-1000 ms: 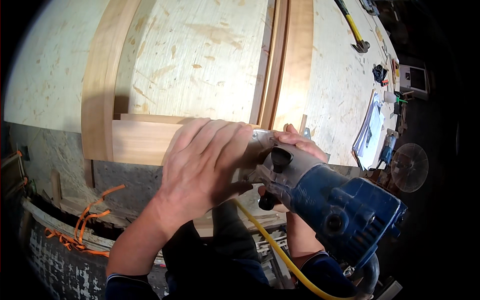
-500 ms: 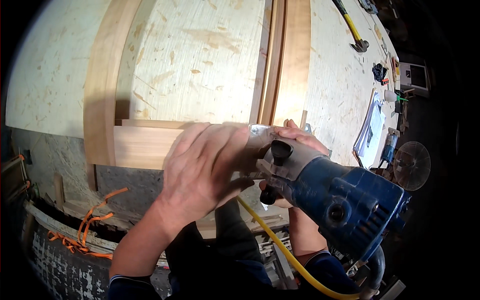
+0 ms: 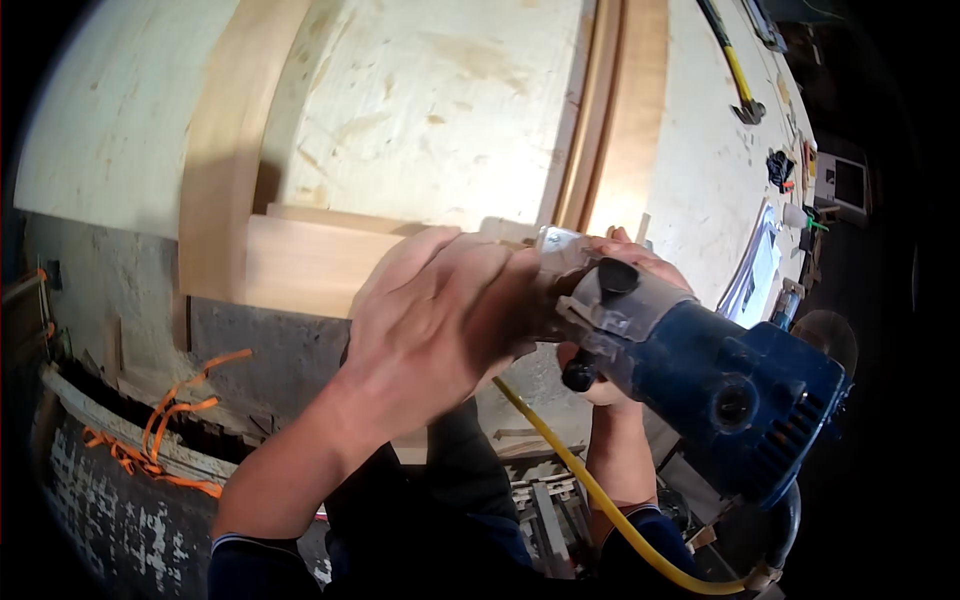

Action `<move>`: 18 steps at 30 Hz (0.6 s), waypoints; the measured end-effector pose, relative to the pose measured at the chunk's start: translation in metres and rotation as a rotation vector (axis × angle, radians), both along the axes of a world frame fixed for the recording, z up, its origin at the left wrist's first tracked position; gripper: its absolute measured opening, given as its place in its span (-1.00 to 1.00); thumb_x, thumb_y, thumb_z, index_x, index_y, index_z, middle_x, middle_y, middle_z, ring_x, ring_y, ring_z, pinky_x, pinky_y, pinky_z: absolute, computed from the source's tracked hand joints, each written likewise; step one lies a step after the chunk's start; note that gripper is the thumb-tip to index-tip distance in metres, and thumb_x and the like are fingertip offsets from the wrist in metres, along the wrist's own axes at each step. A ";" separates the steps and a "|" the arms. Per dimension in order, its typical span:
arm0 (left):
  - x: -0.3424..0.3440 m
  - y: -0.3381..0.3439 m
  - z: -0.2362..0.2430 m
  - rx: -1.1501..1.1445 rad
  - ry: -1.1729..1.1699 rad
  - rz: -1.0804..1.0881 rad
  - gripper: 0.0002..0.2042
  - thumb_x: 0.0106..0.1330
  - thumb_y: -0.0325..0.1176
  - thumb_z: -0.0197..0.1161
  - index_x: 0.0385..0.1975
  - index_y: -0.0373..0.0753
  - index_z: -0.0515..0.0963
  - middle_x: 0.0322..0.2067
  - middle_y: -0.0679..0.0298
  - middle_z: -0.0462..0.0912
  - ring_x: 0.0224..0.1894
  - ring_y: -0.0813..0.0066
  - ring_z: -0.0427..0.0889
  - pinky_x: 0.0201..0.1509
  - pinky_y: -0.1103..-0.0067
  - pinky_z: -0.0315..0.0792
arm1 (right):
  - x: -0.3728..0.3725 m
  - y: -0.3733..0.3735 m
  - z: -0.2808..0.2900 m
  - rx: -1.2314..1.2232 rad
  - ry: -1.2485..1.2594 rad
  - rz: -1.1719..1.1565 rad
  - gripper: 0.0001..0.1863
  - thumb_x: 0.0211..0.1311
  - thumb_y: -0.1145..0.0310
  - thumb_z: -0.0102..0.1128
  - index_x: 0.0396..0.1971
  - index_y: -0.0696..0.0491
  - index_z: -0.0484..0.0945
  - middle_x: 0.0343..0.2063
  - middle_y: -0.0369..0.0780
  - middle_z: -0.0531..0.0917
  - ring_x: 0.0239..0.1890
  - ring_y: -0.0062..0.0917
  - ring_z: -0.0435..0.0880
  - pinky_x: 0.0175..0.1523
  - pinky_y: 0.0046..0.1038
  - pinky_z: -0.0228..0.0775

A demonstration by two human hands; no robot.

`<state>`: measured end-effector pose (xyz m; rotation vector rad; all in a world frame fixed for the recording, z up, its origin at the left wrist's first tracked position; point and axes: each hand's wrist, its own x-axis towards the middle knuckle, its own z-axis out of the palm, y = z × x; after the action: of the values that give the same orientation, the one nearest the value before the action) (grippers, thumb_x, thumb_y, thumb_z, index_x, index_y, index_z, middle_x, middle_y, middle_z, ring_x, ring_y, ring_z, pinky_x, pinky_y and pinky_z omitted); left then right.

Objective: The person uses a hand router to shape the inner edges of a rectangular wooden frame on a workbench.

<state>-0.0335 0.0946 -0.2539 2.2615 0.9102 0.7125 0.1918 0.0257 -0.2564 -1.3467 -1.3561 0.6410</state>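
Router (image 3: 720, 375): blue-bodied trim tool, tilted on its side with its base at the near end of the wood frame (image 3: 310, 265), which lies on the plywood bench (image 3: 440, 110). The left hand (image 3: 440, 310) is wrapped over the base end, fingers curled close around it. The right hand (image 3: 625, 300) sits under and behind the body; only its fingertips and wrist show, so its grip cannot be told. A yellow cord (image 3: 590, 480) runs from the tool down toward the person's lap.

Hazards, as judged:
- The left fingers lie close to the base, where the bit is hidden. A slip or kick could bring them onto the cutter.
- The tool is held tilted. A rocking base could gouge the frame edge.
- The cord hangs slack beneath the arms and could snag, jerking the tool off line.

Change from one second earlier: the router body has moved lower and to the right, and the left hand has followed along the rail. The frame, and the hammer (image 3: 735, 80) on the far bench, are unmoved.
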 end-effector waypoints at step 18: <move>0.011 -0.009 -0.019 0.138 -0.135 0.129 -0.38 -0.06 -0.16 0.68 0.03 -0.23 0.64 -0.14 0.36 0.62 -0.09 0.42 0.71 0.27 0.31 0.53 | -0.011 -0.009 0.001 -0.071 -0.104 -0.119 -0.04 0.02 -0.03 0.73 0.30 0.12 0.36 0.15 -0.08 0.63 0.28 -0.28 0.62 0.49 -0.16 0.36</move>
<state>-0.0222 0.0854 -0.2730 2.2561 0.9744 1.0001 0.1804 0.0165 -0.2555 -1.5246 -1.3344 0.5494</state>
